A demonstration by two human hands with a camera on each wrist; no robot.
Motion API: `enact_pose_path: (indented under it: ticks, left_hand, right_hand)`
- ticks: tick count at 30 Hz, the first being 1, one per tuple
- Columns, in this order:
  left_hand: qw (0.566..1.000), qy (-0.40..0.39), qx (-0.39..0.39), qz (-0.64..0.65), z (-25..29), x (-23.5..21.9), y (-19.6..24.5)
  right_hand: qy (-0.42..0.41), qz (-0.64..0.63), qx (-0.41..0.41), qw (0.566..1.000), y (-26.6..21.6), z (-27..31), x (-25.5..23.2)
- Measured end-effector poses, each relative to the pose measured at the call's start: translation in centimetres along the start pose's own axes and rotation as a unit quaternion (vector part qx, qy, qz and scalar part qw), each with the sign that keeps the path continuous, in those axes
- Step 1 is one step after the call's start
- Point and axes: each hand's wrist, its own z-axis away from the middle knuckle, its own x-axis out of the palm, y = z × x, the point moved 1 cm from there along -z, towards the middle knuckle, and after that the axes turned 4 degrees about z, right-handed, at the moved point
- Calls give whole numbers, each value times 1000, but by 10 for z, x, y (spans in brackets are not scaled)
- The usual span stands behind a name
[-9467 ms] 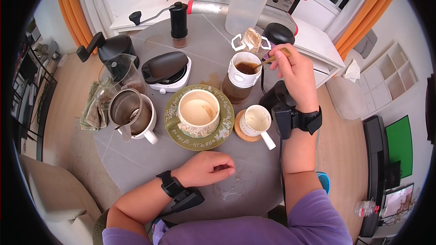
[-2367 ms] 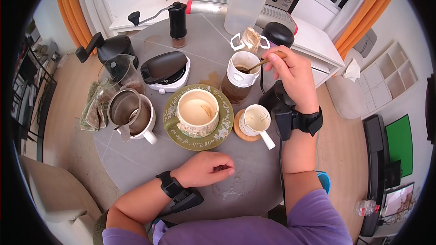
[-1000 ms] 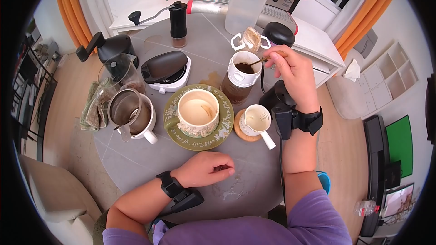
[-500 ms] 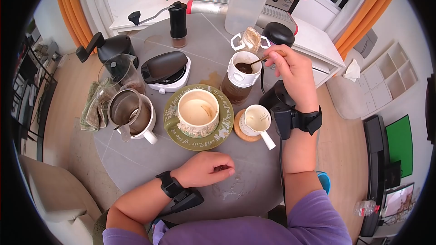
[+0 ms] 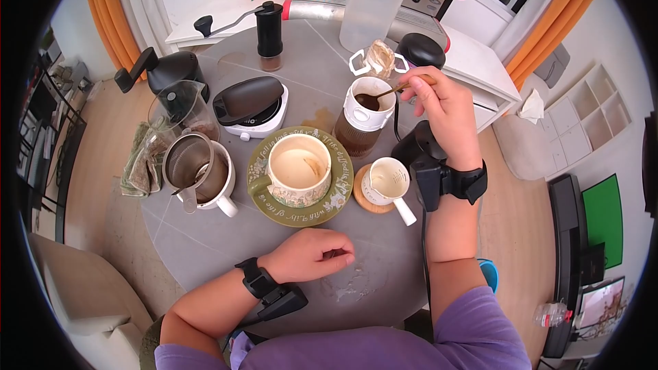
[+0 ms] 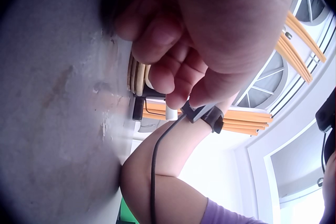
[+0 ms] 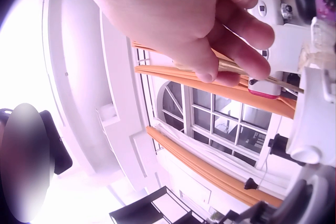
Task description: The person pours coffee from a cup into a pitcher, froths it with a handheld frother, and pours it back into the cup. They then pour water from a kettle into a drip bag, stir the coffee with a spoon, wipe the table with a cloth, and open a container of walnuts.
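Note:
My right hand (image 5: 447, 106) pinches a thin golden-brown spoon (image 5: 393, 90) between thumb and fingers. Its lower end dips into dark liquid inside a white-topped ribbed glass cup (image 5: 355, 142), so the tip is hidden. From the right wrist view, the spoon's shaft (image 7: 286, 84) runs past my fingertips toward the white rim of the cup (image 7: 314, 124). My left hand (image 5: 305, 255) rests on the table near me, fingers loosely curled and holding nothing. In front of it a wide cream cup (image 5: 299, 195) sits on a green lettered saucer (image 5: 264, 207).
A small white handled pitcher (image 5: 377, 195) stands on a wooden coaster. To the left are a strainer in a white mug (image 5: 223, 195), a glass jug (image 5: 175, 106) and a scale (image 5: 264, 123). Behind stand a hand grinder (image 5: 269, 34), clear plastic pitcher (image 5: 370, 14) and used drip bag (image 5: 379, 60).
The spoon shifts about inside the cup across the frames, its shaft now higher on the right side of the opening. The left hand stays still on the table.

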Motion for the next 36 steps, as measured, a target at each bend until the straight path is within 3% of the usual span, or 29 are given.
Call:
enact_pose_path:
  ticks: [4,10,13,19,27,36]
  left_hand:
    - [1000,-3,-3,1,-1,0,1]
    - [1000,2,4,2,-1,1,1]
    - [1000,0,3,-5,-1,0,3]
    - [1000,5,0,-4,0,0,2]
    - [1000,9,-5,1,0,0,1]
    - [1000,12,-1,-4,0,0,0]
  right_hand:
    - [-28,29,16,999,1,0,-1]
    - [5,23,4,1000,1,0,-1]
    - [-38,22,11,999,-1,0,0]
    - [11,20,5,1000,2,0,-2]
    - [-63,-14,-5,998,-3,2,-4]
    - [-52,-6,-15,999,-4,1,-1]
